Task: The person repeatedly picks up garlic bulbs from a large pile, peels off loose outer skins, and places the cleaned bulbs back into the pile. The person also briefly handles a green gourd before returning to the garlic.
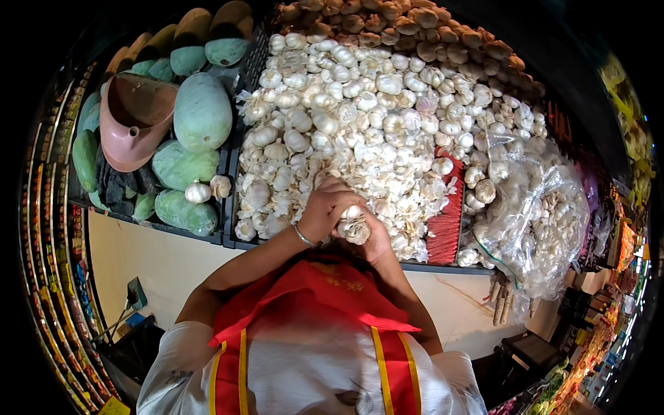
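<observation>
Close in front of my chest, both hands are gathered around a garlic bulb (355,232), its root end turned up toward me. My left hand (334,206) wears a silver bracelet at the wrist and curls over the bulb from the left. From the other side, my right hand (379,239) wraps the bulb; some of its fingers are hidden. Just beyond my hands, loose garlic skins (376,179) lie among many whole white bulbs (324,122) in a wide dark bin.
Winter melons (202,111) fill the bin at left, with a pink plastic scoop (136,122) and two garlic bulbs (198,192) on top. A red-bristled brush (445,223) stands at right beside a clear plastic bag (539,218) of garlic. Browner bulbs (410,18) line the back.
</observation>
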`<state>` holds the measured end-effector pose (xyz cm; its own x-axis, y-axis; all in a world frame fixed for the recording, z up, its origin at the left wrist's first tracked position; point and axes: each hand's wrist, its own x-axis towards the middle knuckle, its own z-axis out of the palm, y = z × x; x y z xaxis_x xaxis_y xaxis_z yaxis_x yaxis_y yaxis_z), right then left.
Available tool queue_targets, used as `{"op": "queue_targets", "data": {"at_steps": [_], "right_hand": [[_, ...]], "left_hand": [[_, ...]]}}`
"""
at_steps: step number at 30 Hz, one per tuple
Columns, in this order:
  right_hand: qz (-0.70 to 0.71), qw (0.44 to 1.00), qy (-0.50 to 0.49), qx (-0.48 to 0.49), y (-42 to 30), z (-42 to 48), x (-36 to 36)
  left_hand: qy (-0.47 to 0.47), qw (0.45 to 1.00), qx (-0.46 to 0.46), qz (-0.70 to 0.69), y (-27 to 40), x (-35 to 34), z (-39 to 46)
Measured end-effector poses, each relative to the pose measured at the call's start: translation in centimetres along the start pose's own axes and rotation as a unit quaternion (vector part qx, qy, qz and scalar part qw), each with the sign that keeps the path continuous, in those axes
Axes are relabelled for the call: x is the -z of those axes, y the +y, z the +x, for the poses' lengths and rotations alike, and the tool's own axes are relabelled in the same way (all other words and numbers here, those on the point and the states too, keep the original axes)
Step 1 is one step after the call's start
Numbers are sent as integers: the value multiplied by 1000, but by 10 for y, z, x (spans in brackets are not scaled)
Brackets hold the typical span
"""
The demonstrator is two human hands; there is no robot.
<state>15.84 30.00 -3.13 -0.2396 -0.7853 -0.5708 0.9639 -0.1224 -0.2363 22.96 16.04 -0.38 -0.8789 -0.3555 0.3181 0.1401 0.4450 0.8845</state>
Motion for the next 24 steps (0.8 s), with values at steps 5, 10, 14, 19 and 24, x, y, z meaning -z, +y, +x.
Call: {"op": "queue_targets", "data": {"at_steps": [5, 10, 14, 19, 24], "right_hand": [[-84, 995, -37, 46, -24, -7, 3], [-16, 981, 137, 135, -96, -4, 24], [-157, 954, 146, 212, -180, 8, 54], [-26, 897, 208, 388, -246, -4, -25], [-496, 775, 144, 363, -167, -7, 0]], "left_hand": [[82, 959, 194, -192, -7, -7, 1], [-139, 975, 157, 68, -28, 13, -34], [-107, 980, 110, 129, -9, 20, -44], [-101, 957, 59, 267, -17, 36, -23], [-193, 890, 35, 411, -30, 20, -9]]}}
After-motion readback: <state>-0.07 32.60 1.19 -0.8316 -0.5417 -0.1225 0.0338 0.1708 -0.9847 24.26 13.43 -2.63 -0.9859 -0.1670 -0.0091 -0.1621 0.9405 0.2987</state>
